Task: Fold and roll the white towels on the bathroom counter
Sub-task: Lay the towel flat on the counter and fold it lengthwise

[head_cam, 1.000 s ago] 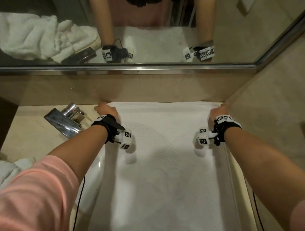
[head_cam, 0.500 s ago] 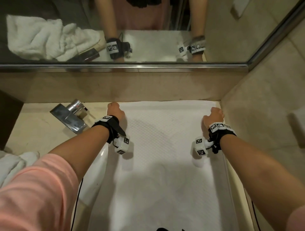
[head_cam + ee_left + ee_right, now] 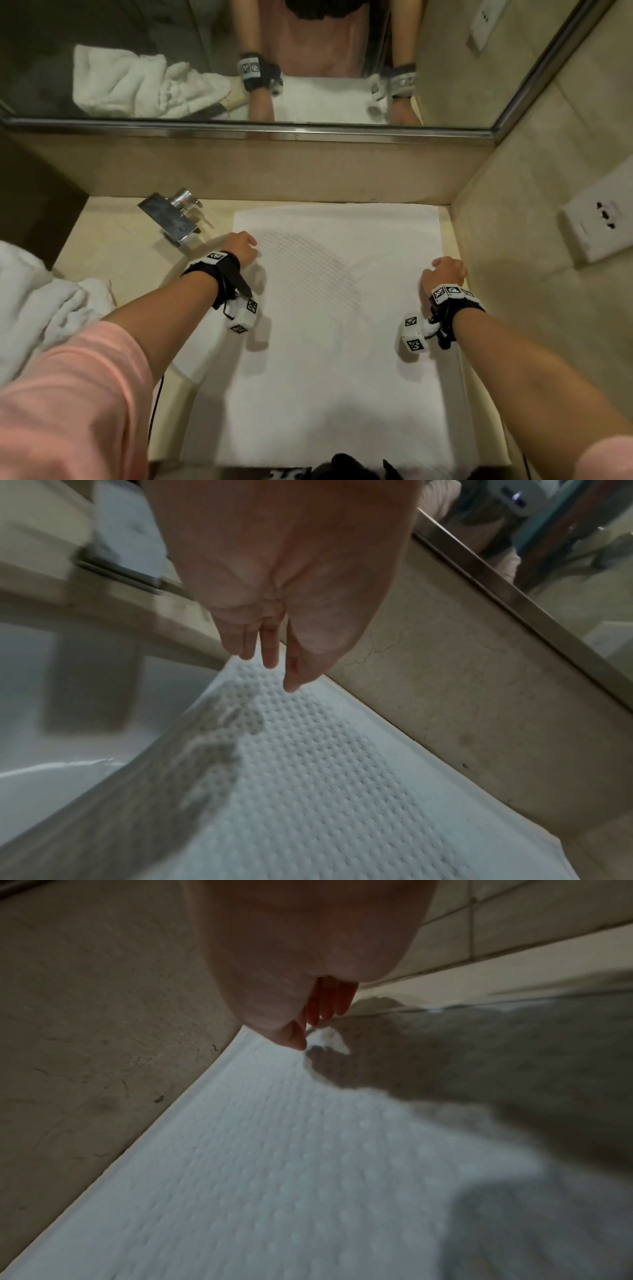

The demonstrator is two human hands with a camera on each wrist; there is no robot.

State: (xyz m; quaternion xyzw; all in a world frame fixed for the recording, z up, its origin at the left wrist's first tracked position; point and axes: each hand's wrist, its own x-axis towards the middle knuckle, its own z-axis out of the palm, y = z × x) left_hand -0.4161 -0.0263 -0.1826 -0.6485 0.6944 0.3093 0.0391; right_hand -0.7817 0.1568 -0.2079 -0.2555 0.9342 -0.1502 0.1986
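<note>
A white dimpled towel (image 3: 342, 325) lies spread flat on the counter, its far edge along the back wall and its left side over the sink. My left hand (image 3: 239, 246) hovers over the towel's far left part. In the left wrist view its fingers (image 3: 270, 653) hang down loosely above the towel (image 3: 342, 791) and hold nothing. My right hand (image 3: 445, 272) is over the towel's right edge by the side wall. In the right wrist view its fingers (image 3: 329, 1007) hang relaxed just above the towel (image 3: 274, 1177), with nothing between them.
A chrome faucet (image 3: 171, 219) stands left of the towel, above the white sink basin (image 3: 202, 359). A crumpled white towel (image 3: 37, 308) lies at the far left. The mirror (image 3: 308, 68) rises behind the back wall ledge. A tiled wall with a socket (image 3: 599, 222) closes the right side.
Both hands have drawn back toward me from the towel's far corners and let go of the edge. The towel stays flat.
</note>
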